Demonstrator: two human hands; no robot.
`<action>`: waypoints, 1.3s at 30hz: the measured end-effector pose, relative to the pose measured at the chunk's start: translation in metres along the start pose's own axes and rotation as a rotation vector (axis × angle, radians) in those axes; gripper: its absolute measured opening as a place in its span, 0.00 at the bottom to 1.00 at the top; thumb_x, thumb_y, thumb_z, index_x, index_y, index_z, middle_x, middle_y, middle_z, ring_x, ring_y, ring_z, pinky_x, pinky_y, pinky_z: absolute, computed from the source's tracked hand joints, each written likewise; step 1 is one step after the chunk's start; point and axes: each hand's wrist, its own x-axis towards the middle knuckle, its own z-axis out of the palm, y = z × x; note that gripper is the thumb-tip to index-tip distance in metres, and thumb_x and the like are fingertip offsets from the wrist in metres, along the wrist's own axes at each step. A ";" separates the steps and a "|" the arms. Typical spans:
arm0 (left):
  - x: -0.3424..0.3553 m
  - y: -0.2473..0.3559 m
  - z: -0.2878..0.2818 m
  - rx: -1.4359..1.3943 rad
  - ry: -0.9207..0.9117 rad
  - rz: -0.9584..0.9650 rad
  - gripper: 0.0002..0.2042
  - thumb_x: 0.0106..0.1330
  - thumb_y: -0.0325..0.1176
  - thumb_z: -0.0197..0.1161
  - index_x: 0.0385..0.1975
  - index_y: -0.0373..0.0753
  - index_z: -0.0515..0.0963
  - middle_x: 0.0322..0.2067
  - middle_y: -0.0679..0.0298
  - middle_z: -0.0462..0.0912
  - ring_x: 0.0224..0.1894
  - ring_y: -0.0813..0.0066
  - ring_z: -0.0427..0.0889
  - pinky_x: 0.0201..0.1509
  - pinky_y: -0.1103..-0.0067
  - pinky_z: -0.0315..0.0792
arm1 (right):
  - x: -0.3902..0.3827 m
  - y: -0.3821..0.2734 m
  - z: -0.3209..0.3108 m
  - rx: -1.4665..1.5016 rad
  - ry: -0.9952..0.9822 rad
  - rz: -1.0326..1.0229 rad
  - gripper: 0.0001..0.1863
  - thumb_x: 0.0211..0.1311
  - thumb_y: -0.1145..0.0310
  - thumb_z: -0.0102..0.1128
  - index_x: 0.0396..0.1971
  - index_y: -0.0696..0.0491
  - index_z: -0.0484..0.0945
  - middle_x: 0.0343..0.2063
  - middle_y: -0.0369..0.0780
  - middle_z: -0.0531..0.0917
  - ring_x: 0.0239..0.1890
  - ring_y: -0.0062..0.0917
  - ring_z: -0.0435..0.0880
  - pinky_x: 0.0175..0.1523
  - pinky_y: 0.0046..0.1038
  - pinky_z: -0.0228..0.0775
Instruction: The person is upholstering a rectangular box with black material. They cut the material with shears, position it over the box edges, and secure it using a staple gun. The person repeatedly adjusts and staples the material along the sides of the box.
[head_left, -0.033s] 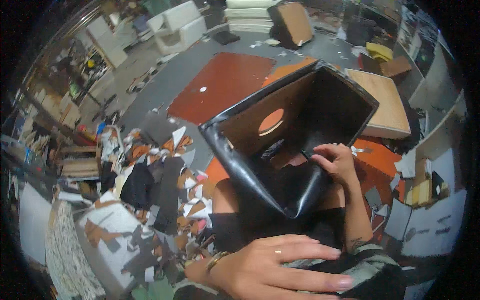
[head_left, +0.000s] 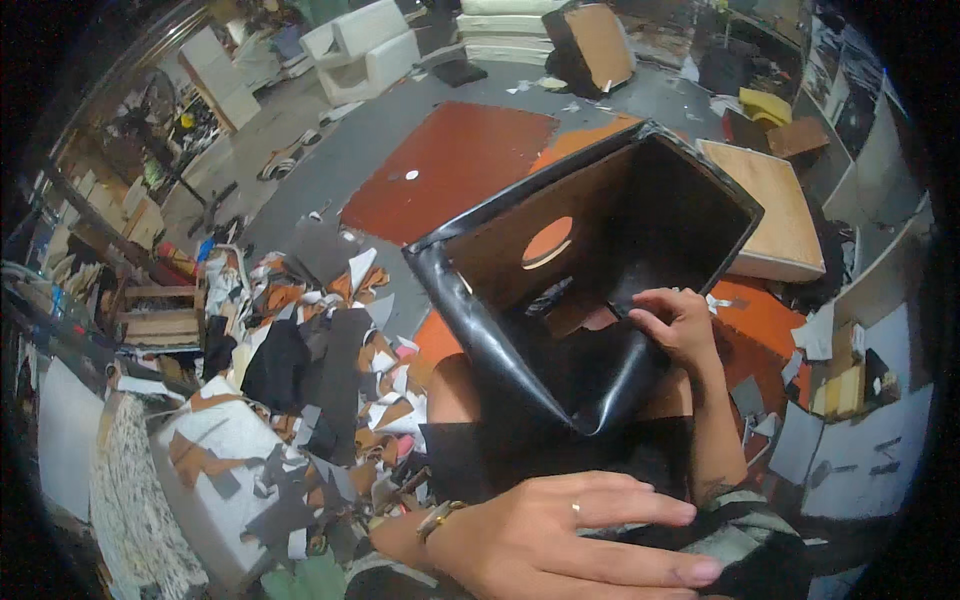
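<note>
My right hand: grip unclear. The black box opens toward me, long axis rising rightward; left hand splayed.

Scraps litter the grey floor at left, with a red sheet lying before a white armchair and white stack.

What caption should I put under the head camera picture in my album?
Right hand at the edge of a black-covered box with a round hole; left hand open; scraps heaped at left.
</note>
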 end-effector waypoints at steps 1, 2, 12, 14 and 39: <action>0.001 -0.006 0.004 0.035 -0.012 0.055 0.10 0.70 0.31 0.70 0.47 0.35 0.88 0.55 0.53 0.90 0.53 0.42 0.88 0.51 0.59 0.83 | 0.000 0.001 0.004 -0.025 -0.010 -0.005 0.13 0.58 0.57 0.80 0.39 0.47 0.92 0.33 0.37 0.93 0.31 0.28 0.89 0.44 0.30 0.70; 0.002 -0.015 0.004 0.068 -0.028 0.118 0.10 0.71 0.31 0.69 0.48 0.36 0.88 0.55 0.54 0.90 0.52 0.44 0.88 0.50 0.60 0.83 | 0.004 -0.005 0.002 -0.062 0.003 -0.002 0.13 0.58 0.57 0.80 0.40 0.47 0.92 0.33 0.37 0.93 0.30 0.28 0.88 0.44 0.31 0.70; -0.031 0.002 -0.018 0.086 0.055 -0.052 0.17 0.79 0.32 0.59 0.65 0.44 0.80 0.52 0.41 0.87 0.50 0.37 0.87 0.50 0.53 0.84 | 0.011 -0.009 0.002 -0.082 -0.003 -0.006 0.13 0.58 0.57 0.80 0.39 0.46 0.93 0.33 0.37 0.92 0.30 0.29 0.84 0.44 0.31 0.72; -0.044 -0.003 -0.009 0.022 0.121 0.050 0.18 0.79 0.34 0.58 0.66 0.45 0.80 0.53 0.45 0.88 0.51 0.36 0.87 0.53 0.51 0.83 | 0.012 -0.020 -0.001 -0.094 -0.012 0.032 0.12 0.57 0.62 0.81 0.39 0.50 0.92 0.31 0.38 0.92 0.32 0.27 0.84 0.44 0.30 0.72; -0.128 -0.065 0.030 0.749 0.152 -0.626 0.15 0.61 0.43 0.75 0.42 0.40 0.86 0.41 0.62 0.86 0.52 0.58 0.81 0.76 0.52 0.66 | 0.010 0.034 0.007 0.094 -0.092 0.085 0.10 0.77 0.70 0.64 0.48 0.61 0.86 0.41 0.40 0.90 0.43 0.21 0.86 0.50 0.23 0.76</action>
